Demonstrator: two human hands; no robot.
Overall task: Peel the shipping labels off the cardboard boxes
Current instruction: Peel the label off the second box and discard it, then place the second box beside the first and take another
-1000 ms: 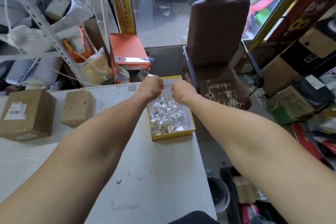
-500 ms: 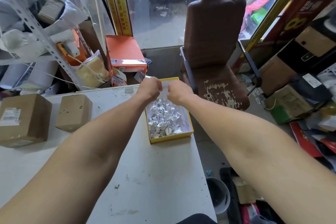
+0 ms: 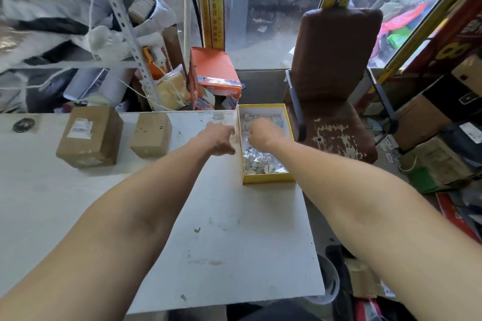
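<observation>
Over the yellow tray (image 3: 268, 179) at two o'clock, right hand (image 3: 262, 133) fisted, contents unseen; left hand (image 3: 217, 138) spread loose beside it; labelled box (image 3: 90, 135) at ten o'clock; sticky scrap may cling to fingers.

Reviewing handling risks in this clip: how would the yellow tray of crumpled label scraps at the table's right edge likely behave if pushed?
The yellow tray looks like thin card holding only crumpled paper scraps, so it is probably light and would slide easily on the smooth white table. It sits at the table's right edge, so a rightward push could tip it off.
</observation>
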